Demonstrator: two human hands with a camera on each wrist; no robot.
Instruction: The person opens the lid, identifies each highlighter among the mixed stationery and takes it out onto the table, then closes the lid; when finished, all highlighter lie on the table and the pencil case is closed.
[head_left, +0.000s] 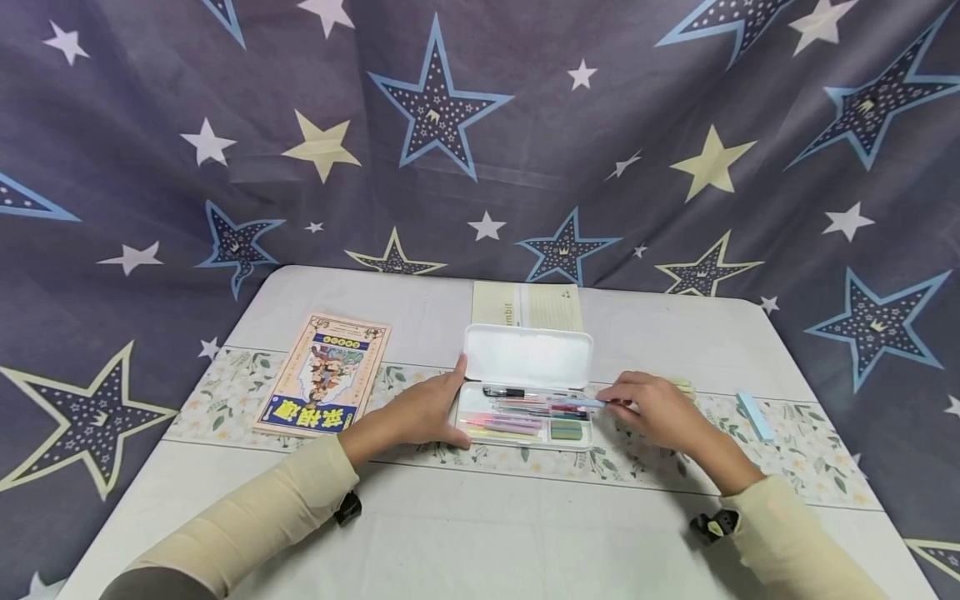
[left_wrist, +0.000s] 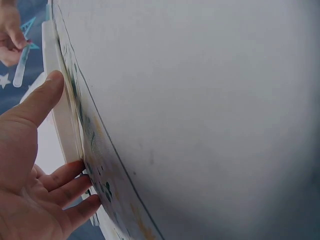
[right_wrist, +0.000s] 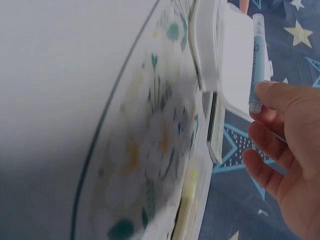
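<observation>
A white pencil case (head_left: pixel 529 357) lies with its lid raised, holding several pens and a green block (head_left: pixel 566 430). My left hand (head_left: pixel 429 410) rests at the case's left end, thumb and fingers spread along its edge; the left wrist view shows the hand (left_wrist: pixel 37 150) against the case's side (left_wrist: pixel 64 120). Over the right end of the case, my right hand (head_left: pixel 660 410) pinches a light blue pen (head_left: pixel 585 402) between thumb and finger. In the right wrist view the hand (right_wrist: pixel 295 145) holds the pen (right_wrist: pixel 258 60) near one end, with the other fingers bent loosely.
A comic-style book (head_left: pixel 322 375) lies to the left. Behind the case is a cream notebook (head_left: pixel 528 305). A light blue bar (head_left: pixel 755 416) lies at the right, and yellow-green items (head_left: pixel 683 387) are partly hidden behind my right hand. A starry curtain (head_left: pixel 525 108) hangs behind the table.
</observation>
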